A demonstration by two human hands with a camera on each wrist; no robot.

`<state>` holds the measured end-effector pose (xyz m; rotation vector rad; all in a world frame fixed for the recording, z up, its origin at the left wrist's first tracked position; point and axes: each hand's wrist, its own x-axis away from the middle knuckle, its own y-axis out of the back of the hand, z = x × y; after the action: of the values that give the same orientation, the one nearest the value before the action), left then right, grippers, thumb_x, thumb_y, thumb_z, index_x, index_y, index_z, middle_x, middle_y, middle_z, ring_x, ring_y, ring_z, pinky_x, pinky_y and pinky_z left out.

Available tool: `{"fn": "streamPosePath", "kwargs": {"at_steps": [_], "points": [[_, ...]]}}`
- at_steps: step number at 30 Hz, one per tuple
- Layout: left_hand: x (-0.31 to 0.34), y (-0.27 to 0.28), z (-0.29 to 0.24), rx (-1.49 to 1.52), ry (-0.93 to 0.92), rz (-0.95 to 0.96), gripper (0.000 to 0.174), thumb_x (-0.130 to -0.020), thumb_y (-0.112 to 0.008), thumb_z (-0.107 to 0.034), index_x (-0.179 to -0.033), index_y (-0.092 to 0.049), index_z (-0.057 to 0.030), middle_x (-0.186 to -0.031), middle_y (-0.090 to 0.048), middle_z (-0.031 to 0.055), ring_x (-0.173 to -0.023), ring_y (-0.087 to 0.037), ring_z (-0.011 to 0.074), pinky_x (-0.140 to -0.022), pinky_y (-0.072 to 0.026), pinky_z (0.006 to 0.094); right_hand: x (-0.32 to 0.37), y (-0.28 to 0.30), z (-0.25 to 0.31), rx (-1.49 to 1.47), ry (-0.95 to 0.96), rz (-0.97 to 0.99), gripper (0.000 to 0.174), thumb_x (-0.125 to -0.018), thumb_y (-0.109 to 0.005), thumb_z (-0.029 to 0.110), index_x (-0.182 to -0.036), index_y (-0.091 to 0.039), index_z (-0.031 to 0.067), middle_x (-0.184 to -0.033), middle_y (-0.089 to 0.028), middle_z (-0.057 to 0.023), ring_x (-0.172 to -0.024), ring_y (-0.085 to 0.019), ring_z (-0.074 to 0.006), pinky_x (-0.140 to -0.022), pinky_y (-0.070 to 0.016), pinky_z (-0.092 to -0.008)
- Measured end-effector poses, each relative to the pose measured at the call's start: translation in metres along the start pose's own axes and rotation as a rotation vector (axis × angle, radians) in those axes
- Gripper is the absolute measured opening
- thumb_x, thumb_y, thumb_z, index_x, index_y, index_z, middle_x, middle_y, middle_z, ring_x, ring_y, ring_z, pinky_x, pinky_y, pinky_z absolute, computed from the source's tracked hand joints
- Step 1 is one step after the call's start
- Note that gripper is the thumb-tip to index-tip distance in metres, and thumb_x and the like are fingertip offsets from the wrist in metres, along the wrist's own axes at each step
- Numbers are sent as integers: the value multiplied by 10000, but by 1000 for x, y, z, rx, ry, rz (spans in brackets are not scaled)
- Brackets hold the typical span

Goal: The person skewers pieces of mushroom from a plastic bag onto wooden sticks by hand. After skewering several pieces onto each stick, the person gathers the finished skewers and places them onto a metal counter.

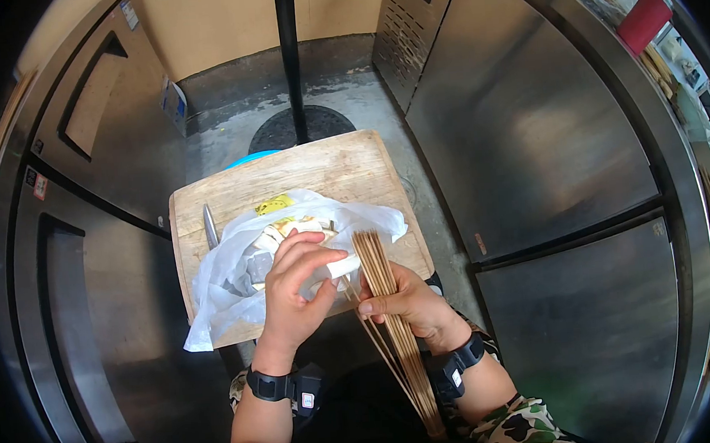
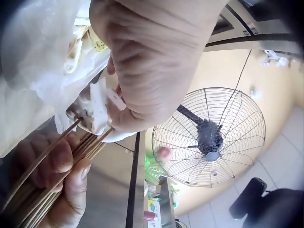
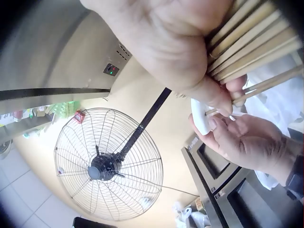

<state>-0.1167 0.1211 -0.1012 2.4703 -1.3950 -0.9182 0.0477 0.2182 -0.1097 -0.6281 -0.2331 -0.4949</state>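
My left hand (image 1: 294, 296) pinches a white slice of food (image 1: 342, 266) between thumb and fingers, above the near edge of the cutting board. A thick bundle of bamboo skewers (image 1: 386, 289) is gripped in my right hand (image 1: 413, 306), its thumb laid across them. Two skewers (image 2: 45, 154) stand apart from the bundle, and their tips meet the slice. The right wrist view shows the white slice (image 3: 201, 118) edge-on at the skewer ends. More pale slices (image 1: 302, 225) lie in an open white plastic bag (image 1: 230, 259) on the board.
The wooden cutting board (image 1: 318, 162) has a knife (image 1: 209, 225) at its left, partly under the bag. Steel refrigerators (image 1: 528, 110) flank both sides. Behind the board rises a black pole (image 1: 289, 61) on a round base; the wrist views show a large wire fan (image 2: 209, 137).
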Motion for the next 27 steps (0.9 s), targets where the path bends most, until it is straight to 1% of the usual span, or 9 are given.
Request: {"fn": "streamPosePath", "kwargs": {"at_steps": [2,5,8,11,14,17,20,24,27], "points": [[-1,1,-4,-76,-42,-12,300,-625,-595,11,-893,-680,-93,-887,-629,59,-1019,-551,261,-1038,-307,460,0,0,0,-2,-6,6,313,-712,-741,7,-945,-535,46,-799,-567,-25,-646,-558,-98,-568,-449,-198],[-1,-1,-8,-84,-56,-23,297,-623,-599,4,-887,-682,-103,-876,-627,49,-1001,-557,253,-1050,-280,478,2,-1,1,-14,-7,-4,336,-696,-750,11,-953,-536,44,-809,-565,-27,-647,-568,-104,-569,-454,-194],[-1,-4,-8,-12,-20,-20,305,-624,-590,16,-894,-679,-95,-865,-627,57,-991,-560,251,-1032,-304,487,3,-3,2,-15,-2,-19,306,-724,-738,22,-951,-533,45,-794,-567,-25,-644,-553,-95,-571,-443,-194],[4,-7,1,120,13,-17,328,-664,-596,25,-972,-655,-70,-911,-619,82,-993,-563,254,-989,-367,457,0,0,2,7,12,-3,286,-745,-726,27,-954,-531,46,-791,-573,-28,-638,-546,-92,-572,-441,-198],[10,-23,-2,242,159,-165,373,-710,-628,11,-1078,-604,-50,-994,-602,109,-1009,-559,264,-938,-420,405,-5,6,3,1,29,5,274,-754,-717,27,-954,-531,49,-797,-577,-32,-636,-552,-96,-574,-448,-200],[8,-26,-3,145,162,-139,441,-729,-659,-8,-1155,-551,-42,-1047,-583,121,-1019,-555,264,-899,-441,350,-5,8,4,-36,44,-13,271,-758,-713,26,-959,-532,47,-798,-579,-34,-648,-564,-102,-576,-459,-204],[9,-31,-1,268,251,-156,466,-725,-661,12,-1171,-538,-45,-1035,-584,114,-1009,-563,246,-863,-458,336,-3,9,5,-69,35,17,280,-758,-713,25,-971,-533,43,-801,-579,-35,-667,-578,-108,-579,-471,-210],[14,-36,19,237,287,-64,459,-738,-637,49,-1174,-528,-46,-1013,-585,103,-984,-577,204,-822,-480,309,1,12,4,-105,24,65,288,-755,-717,32,-979,-537,40,-812,-582,-36,-678,-588,-111,-578,-481,-217],[14,-38,26,344,370,8,456,-745,-626,69,-1173,-525,-50,-1000,-585,86,-974,-580,186,-814,-486,306,-1,5,3,-136,-36,136,293,-736,-721,32,-956,-528,47,-762,-606,-67,-621,-586,-113,-557,-470,-203]]}}
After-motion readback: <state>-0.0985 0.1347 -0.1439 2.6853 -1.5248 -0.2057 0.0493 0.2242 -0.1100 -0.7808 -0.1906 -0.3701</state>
